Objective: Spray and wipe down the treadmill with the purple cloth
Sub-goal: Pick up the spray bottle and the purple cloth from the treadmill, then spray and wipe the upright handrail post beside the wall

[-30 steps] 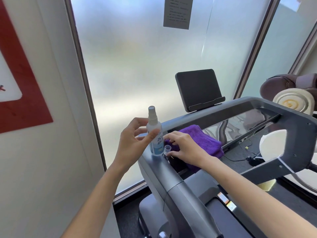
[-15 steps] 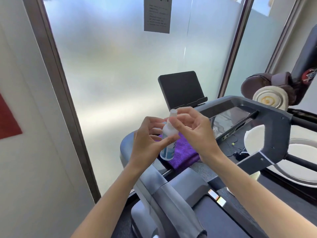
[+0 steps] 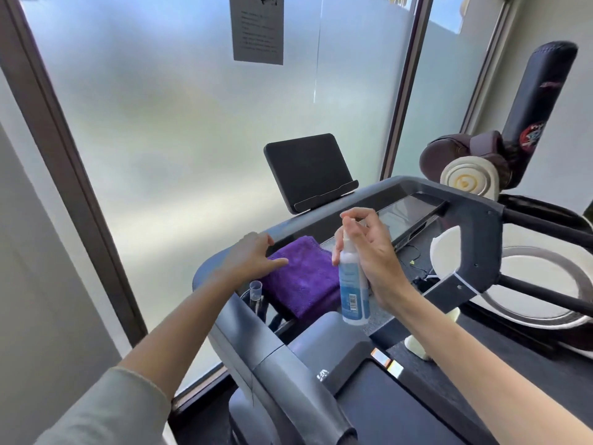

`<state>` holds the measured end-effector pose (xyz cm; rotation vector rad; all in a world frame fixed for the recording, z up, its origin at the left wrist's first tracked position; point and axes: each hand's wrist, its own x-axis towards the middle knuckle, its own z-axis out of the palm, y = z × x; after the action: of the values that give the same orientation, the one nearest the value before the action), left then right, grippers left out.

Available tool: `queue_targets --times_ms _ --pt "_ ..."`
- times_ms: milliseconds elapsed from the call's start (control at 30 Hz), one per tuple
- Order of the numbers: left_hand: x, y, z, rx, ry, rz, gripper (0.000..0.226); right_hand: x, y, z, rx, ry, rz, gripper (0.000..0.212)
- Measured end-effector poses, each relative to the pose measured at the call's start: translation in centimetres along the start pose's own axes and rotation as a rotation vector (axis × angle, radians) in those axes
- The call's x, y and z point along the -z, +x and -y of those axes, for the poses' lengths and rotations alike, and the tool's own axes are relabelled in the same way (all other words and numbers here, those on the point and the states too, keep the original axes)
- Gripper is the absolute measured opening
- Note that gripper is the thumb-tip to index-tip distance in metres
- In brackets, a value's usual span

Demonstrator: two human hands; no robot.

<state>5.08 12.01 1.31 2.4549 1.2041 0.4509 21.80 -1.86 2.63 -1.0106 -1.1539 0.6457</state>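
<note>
A folded purple cloth (image 3: 303, 277) lies on the left part of the grey treadmill console (image 3: 465, 216). My right hand (image 3: 375, 252) grips a white spray bottle (image 3: 351, 284) with a blue label, upright above the console, forefinger on its nozzle top. My left hand (image 3: 248, 258) hovers open at the cloth's left edge, fingertips touching or just over it. A small clear cap (image 3: 255, 290) stands on the console near my left wrist.
A black tablet stand (image 3: 308, 171) rises behind the console in front of frosted glass. The grey left handrail (image 3: 279, 374) runs toward me. A brown massage chair (image 3: 465, 155) and white-ringed equipment (image 3: 539, 284) stand to the right.
The bottle passed from my left hand into my right hand and moved right. My left hand let go and moved to the cloth's left edge. The camera tilted up and right.
</note>
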Motion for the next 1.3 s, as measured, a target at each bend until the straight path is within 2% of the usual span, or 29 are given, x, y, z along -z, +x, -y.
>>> queue_targets --times_ms 133,267,367,467,567,733,933,1100,1300 --pt "-1.5 2.1 -0.5 0.038 0.167 0.075 0.042 0.6 0.3 -0.2 0.004 0.025 -0.035 0.016" --pt "-1.5 3.3 -0.9 0.137 0.137 0.136 0.045 1.2 0.5 -0.4 0.022 0.009 -0.017 0.020" --pt "-0.6 4.2 -1.9 0.220 -0.025 0.217 0.032 1.8 0.4 -0.6 0.028 0.001 0.007 0.020" --pt "0.2 4.9 -3.0 0.273 -0.357 0.199 0.026 2.4 0.3 -0.6 0.021 -0.006 -0.019 0.015" --pt "1.3 5.0 -4.2 0.335 -0.583 0.219 0.020 2.6 0.3 -0.4 -0.002 -0.033 -0.030 0.023" --pt "4.4 4.3 -4.4 0.408 -0.822 0.082 0.036 2.5 0.7 -0.4 0.039 -0.098 -0.042 0.016" --pt "7.9 1.3 -3.2 0.400 -0.949 -0.128 0.027 0.8 1.2 -0.6 0.071 -0.128 -0.045 0.010" --pt "8.6 -2.1 -3.1 0.378 -1.015 -0.123 0.026 -0.9 0.5 0.4 0.037 -0.109 0.006 0.007" --pt "9.2 -4.2 -4.2 0.261 -1.130 -0.096 0.025 -0.6 -1.7 3.2 -0.066 -0.033 0.090 0.025"
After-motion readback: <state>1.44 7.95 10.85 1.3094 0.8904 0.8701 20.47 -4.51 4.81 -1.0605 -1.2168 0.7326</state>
